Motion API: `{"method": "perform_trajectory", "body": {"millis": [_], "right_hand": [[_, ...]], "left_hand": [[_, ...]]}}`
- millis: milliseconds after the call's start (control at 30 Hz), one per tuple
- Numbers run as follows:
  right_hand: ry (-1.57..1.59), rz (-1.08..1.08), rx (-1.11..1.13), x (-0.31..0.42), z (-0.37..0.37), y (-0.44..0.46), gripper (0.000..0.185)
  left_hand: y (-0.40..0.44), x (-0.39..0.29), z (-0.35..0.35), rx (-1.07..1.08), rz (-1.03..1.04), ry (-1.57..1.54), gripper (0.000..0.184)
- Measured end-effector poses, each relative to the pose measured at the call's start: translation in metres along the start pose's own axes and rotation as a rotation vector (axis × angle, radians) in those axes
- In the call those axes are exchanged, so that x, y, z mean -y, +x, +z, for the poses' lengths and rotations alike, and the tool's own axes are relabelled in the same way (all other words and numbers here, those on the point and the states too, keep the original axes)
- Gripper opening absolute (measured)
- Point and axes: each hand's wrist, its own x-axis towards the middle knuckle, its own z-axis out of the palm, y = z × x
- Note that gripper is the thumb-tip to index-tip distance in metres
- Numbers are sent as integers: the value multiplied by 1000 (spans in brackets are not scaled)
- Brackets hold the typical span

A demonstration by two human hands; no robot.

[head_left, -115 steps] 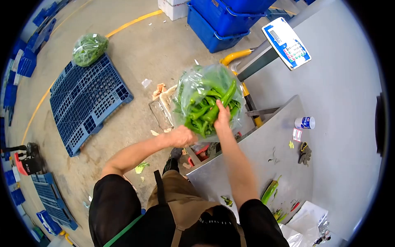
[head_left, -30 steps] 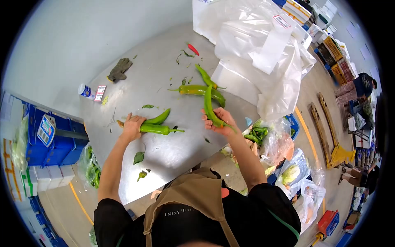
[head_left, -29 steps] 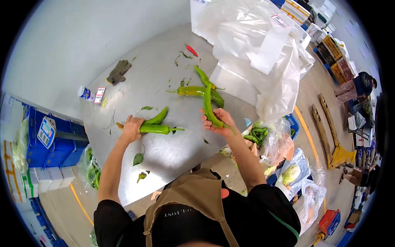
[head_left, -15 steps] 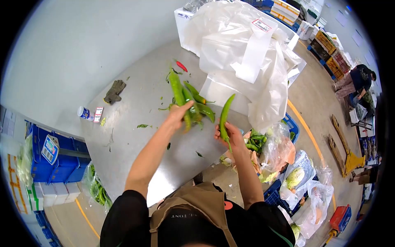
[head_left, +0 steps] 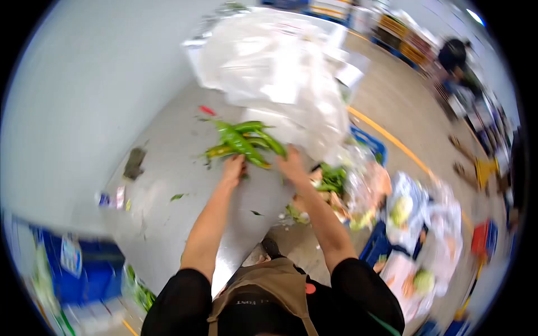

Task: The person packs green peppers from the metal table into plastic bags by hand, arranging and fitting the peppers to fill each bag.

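Several long green peppers [head_left: 238, 140] lie bunched on the metal table [head_left: 168, 229]. My left hand [head_left: 234, 167] is at the near edge of the bunch, its fingers curled in; whether it grips a pepper is hidden. Beside the right end of the bunch is my right hand [head_left: 291, 164], close to a pepper tip, its fingers smeared by motion. A small red chili [head_left: 207, 110] lies just beyond the bunch. Scraps of green leaf [head_left: 177, 197] are scattered over the tabletop.
White plastic sheeting [head_left: 269, 56] covers a box at the table's back. A dark glove [head_left: 134, 163] lies at left, above a blue crate [head_left: 92, 269]. Bagged vegetables [head_left: 400, 210] and green peppers [head_left: 333, 178] sit at right. Another person [head_left: 453, 56] is far off at right.
The single pepper is no longer raised in my right hand. My left hand has moved to the near edge of the bunch, which now lies more crosswise. The camera view has shifted.
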Motion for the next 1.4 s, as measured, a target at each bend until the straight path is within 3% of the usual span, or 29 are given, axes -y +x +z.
{"method": "perform_trajectory", "body": {"millis": [33,67,100,133,200,300,367,467,500,567,667,767,800,900,1000,1133,1167,1200,1233,1267,1300,1333,1367,1400], "right_hand": [[-2,-83,-82,-8,9,-12,45],[91,-21,-23,18,-18,-33,44],[78,-75,-137,19,-20,-63,43],[-39,-156,-130,18,-32,-90,40],[-210,-135,-233,34,-57,-165,35],[-90,244,46,-7,-72,-300,18],[-192,632,133,-19,-90,-396,13],[-220,808,150,-44,-101,-553,16],[-216,890,215,-56,-105,-600,18],[-168,1069,345,-2,-157,-623,25],[-108,1122,170,-19,-158,-716,33],[52,1488,-48,-13,-192,-769,37],[88,1559,-244,-30,-187,-804,38],[-5,1865,-473,-51,-226,-865,41],[-141,1914,-599,-93,-268,-948,43],[-113,2040,-885,-144,-330,-1035,51],[-149,1967,-928,-165,-330,-1080,57],[-172,1866,-955,-176,-351,-1074,63],[-209,2012,-753,-181,-378,-1073,66],[-62,1994,-704,-216,-368,-1124,69],[-59,1811,-852,-248,-355,-1152,69],[-76,2020,-798,-271,-346,-1185,68],[126,1868,-988,-265,-356,-1168,61],[341,1876,-947,-293,-345,-1203,57]], "left_hand": [[-6,9,-7,52,24,114,37],[4,47,-14,-93,204,180,40],[-55,21,-3,-102,230,334,33],[-20,75,-36,-86,384,298,32],[-63,81,-50,-134,439,382,27],[-114,90,-48,-88,451,288,22],[-151,101,-40,-47,483,268,17],[-205,125,-6,329,316,176,14],[-213,127,-3,348,279,180,15],[-237,139,20,456,189,214,16],[-275,171,42,536,113,331,19],[-303,205,47,652,68,460,23],[-309,216,46,679,65,518,23],[-330,252,38,688,-7,676,20],[-363,283,38,759,-76,791,18],[-431,333,57,674,-260,872,20],[-444,352,61,690,-321,914,22],[-456,372,64,683,-372,936,23],[-469,391,61,643,-409,940,24],[-488,404,68,697,-401,1009,25],[-501,421,72,725,-481,1048,24],[-511,443,63,785,-564,1033,24],[-538,435,95,791,-566,1172,24],[-545,454,87,799,-582,1112,26]]}}
